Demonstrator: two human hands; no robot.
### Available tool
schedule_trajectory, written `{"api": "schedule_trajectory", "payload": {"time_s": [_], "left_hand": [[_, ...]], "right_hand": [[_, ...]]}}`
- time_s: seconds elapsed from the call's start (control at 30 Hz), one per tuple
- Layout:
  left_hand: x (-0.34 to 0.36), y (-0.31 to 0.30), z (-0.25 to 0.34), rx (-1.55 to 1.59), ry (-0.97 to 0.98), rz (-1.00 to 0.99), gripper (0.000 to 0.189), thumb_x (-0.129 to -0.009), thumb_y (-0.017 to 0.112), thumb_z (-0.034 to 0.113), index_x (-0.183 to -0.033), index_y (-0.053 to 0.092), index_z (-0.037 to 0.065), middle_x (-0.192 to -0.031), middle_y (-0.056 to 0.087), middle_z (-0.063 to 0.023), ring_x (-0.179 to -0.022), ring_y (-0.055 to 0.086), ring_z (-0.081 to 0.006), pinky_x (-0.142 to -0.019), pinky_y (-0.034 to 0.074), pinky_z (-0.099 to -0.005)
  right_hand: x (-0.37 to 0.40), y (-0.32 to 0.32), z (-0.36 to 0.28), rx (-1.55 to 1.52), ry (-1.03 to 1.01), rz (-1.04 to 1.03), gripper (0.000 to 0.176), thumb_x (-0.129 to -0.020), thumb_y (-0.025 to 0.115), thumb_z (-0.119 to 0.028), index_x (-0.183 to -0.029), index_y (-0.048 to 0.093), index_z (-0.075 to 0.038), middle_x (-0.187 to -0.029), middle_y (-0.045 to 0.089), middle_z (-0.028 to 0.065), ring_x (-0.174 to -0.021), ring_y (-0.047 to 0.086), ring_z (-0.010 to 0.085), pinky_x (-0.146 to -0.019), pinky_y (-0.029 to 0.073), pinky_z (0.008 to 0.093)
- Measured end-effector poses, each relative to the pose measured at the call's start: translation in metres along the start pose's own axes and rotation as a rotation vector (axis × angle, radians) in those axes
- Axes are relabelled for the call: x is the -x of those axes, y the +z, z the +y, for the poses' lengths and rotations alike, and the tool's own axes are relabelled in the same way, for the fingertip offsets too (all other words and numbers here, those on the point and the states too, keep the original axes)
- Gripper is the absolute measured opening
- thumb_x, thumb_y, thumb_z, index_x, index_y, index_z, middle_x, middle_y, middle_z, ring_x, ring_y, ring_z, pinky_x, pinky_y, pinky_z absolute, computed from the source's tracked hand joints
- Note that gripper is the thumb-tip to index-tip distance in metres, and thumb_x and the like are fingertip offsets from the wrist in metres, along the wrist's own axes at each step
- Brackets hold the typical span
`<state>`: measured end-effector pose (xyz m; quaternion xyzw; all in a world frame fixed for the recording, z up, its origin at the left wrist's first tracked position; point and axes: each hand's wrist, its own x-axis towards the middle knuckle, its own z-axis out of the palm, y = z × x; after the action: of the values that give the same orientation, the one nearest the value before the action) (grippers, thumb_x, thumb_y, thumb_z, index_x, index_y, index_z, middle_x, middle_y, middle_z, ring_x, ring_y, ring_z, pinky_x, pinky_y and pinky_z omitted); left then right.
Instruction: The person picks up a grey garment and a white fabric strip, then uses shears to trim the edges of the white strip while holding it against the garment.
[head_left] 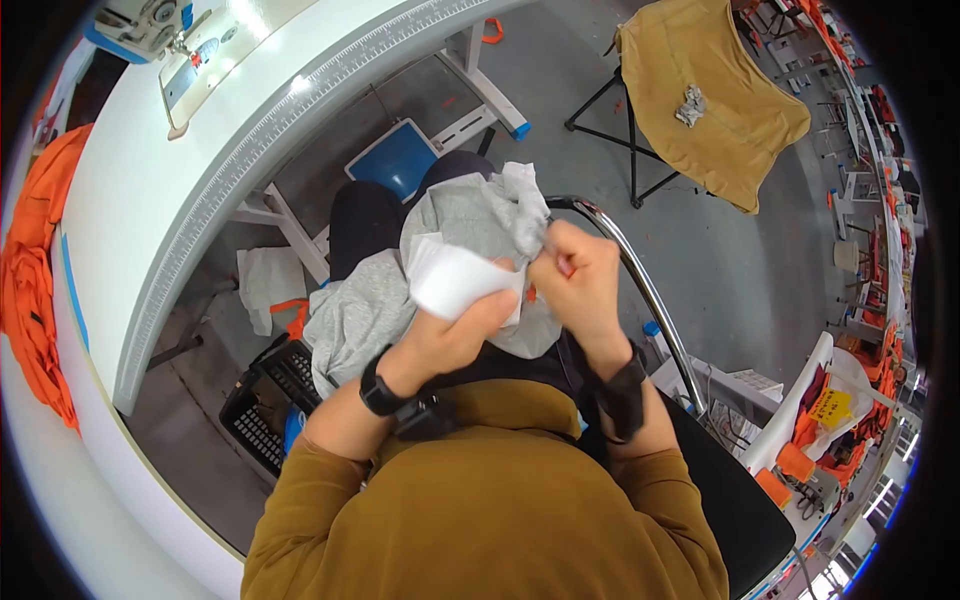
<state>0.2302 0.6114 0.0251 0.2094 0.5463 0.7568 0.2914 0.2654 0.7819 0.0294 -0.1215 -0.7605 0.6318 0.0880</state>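
My left hand (455, 335) is wrapped round a white piece (455, 282), perhaps paper or cloth, held above my lap. Close on its right, my right hand (580, 280) is curled closed at the edge of light grey fabric (460, 215); what its fingers pinch is too small and blurred to name. The grey fabric is bunched over my legs, and another fold of it (360, 315) hangs to the left of my left hand. A small orange bit shows between the two hands.
A white table (130, 220) with a ruler edge and a sewing machine (190, 75) curves along the left. A black crate (265, 400) stands below it. A chair armrest (650, 300) is right of my right hand. A tan cloth stand (700, 90) is at upper right.
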Motion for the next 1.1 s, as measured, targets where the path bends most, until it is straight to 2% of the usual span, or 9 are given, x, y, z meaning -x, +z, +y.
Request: {"api": "schedule_trajectory", "payload": {"time_s": [0.03,0.13,0.2,0.27,0.37,0.5,0.73,0.77,1.1], "left_hand": [[0.004,0.001,0.001,-0.007,0.004,-0.012,0.013,-0.086,0.053,0.010,-0.088,0.060,0.000,-0.068,0.056,-0.0054,-0.055,0.051,-0.0109,-0.050,0.039,-0.0251],[0.002,0.004,-0.001,0.167,-0.069,0.223,0.023,-0.085,0.054,0.014,-0.101,0.055,-0.002,-0.081,0.060,-0.0083,-0.058,0.051,-0.0096,-0.046,0.039,-0.0235],[-0.013,-0.009,-0.009,0.274,-0.172,0.249,0.030,-0.084,0.055,0.019,-0.106,0.053,-0.001,-0.085,0.061,-0.0092,-0.059,0.053,-0.0109,-0.047,0.039,-0.0230],[-0.020,-0.013,-0.011,0.296,-0.134,0.200,0.031,-0.084,0.056,0.023,-0.106,0.054,0.001,-0.091,0.061,-0.0088,-0.068,0.057,-0.0117,-0.048,0.040,-0.0225],[-0.030,-0.003,-0.008,-0.213,0.128,0.074,0.022,-0.085,0.060,0.017,-0.100,0.058,0.002,-0.098,0.059,-0.0064,-0.086,0.056,-0.0120,-0.070,0.045,-0.0249],[-0.033,0.009,-0.017,-0.450,0.259,0.035,0.018,-0.087,0.056,0.008,-0.104,0.058,0.002,-0.095,0.058,-0.0030,-0.082,0.054,-0.0101,-0.071,0.043,-0.0245],[-0.029,0.011,-0.022,-0.397,0.118,0.077,0.013,-0.088,0.055,0.010,-0.097,0.060,0.002,-0.077,0.053,0.0017,-0.066,0.047,-0.0066,-0.057,0.039,-0.0223],[-0.029,0.013,-0.017,-0.364,0.037,0.087,0.015,-0.087,0.055,0.008,-0.097,0.061,-0.001,-0.087,0.061,-0.0074,-0.081,0.057,-0.0178,-0.072,0.045,-0.0305],[-0.022,0.006,-0.021,-0.170,0.007,0.111,0.008,-0.082,0.056,0.005,-0.086,0.058,0.000,-0.069,0.053,-0.0005,-0.058,0.048,-0.0086,-0.051,0.038,-0.0244]], "right_hand": [[-0.003,-0.003,0.009,0.324,-0.233,0.112,0.020,-0.072,0.054,0.000,-0.059,0.039,-0.002,-0.052,0.038,-0.0019,-0.048,0.031,0.0061,-0.043,0.026,0.0242],[-0.008,-0.012,0.019,0.242,-0.144,0.219,0.023,-0.070,0.055,0.000,-0.058,0.036,-0.001,-0.050,0.034,-0.0002,-0.047,0.028,0.0079,-0.043,0.025,0.0264],[-0.011,-0.018,0.020,0.073,-0.101,0.151,0.022,-0.072,0.053,0.000,-0.058,0.036,-0.003,-0.049,0.035,-0.0007,-0.045,0.028,0.0071,-0.041,0.024,0.0262],[-0.004,-0.022,-0.006,-0.603,0.288,-0.005,0.021,-0.076,0.050,-0.001,-0.059,0.038,-0.007,-0.048,0.036,-0.0016,-0.041,0.029,0.0058,-0.039,0.023,0.0248],[-0.004,-0.019,-0.012,-0.796,0.265,-0.085,0.018,-0.079,0.046,-0.004,-0.062,0.040,-0.008,-0.048,0.037,-0.0019,-0.038,0.029,0.0053,-0.037,0.023,0.0232],[-0.009,-0.017,-0.009,-0.961,0.223,-0.151,0.017,-0.082,0.049,-0.008,-0.065,0.044,-0.007,-0.046,0.036,-0.0016,-0.035,0.027,0.0064,-0.036,0.022,0.0240],[0.001,-0.013,0.011,-0.255,0.147,-0.055,0.021,-0.080,0.068,-0.012,-0.069,0.052,-0.005,-0.062,0.051,-0.0030,-0.057,0.046,0.0023,-0.048,0.036,0.0204],[0.002,-0.011,0.008,-0.189,0.066,-0.057,0.025,-0.083,0.067,-0.015,-0.068,0.050,-0.005,-0.059,0.049,-0.0024,-0.055,0.046,0.0027,-0.047,0.036,0.0206],[0.000,-0.011,0.001,-0.360,0.117,-0.190,0.021,-0.091,0.055,-0.019,-0.076,0.052,-0.005,-0.063,0.047,-0.0041,-0.057,0.044,0.0033,-0.050,0.035,0.0193]]}}
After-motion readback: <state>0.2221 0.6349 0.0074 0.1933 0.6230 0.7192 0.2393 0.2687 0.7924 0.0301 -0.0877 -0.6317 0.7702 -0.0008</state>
